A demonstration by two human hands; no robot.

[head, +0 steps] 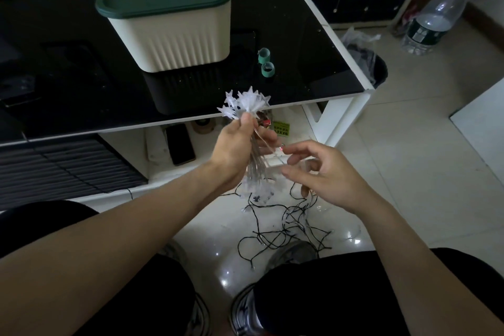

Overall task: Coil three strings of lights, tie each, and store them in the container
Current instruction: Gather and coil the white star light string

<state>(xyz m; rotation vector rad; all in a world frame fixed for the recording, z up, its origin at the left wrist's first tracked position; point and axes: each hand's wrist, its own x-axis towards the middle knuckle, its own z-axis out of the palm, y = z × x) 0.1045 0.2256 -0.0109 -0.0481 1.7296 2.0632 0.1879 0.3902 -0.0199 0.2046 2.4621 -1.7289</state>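
My left hand (pixel 236 148) grips a bundled string of white snowflake lights (pixel 245 102) in front of the table edge, snowflakes fanning out above the fist and more hanging below it. My right hand (pixel 324 172) is beside the bundle with fingers loosely curled, pinching the thin clear wire that runs from it. A tangle of black-wired lights (pixel 289 226) lies on the floor between my knees. The cream container with a green lid (pixel 174 33) stands closed on the black table. Two green tie rolls (pixel 266 63) lie to the container's right.
The black glass table (pixel 313 43) has a white frame and a lower shelf holding a phone (pixel 180 143). A black bin with a bag (pixel 373 65) and a large plastic water bottle (pixel 433 19) stand on the tiled floor at the right.
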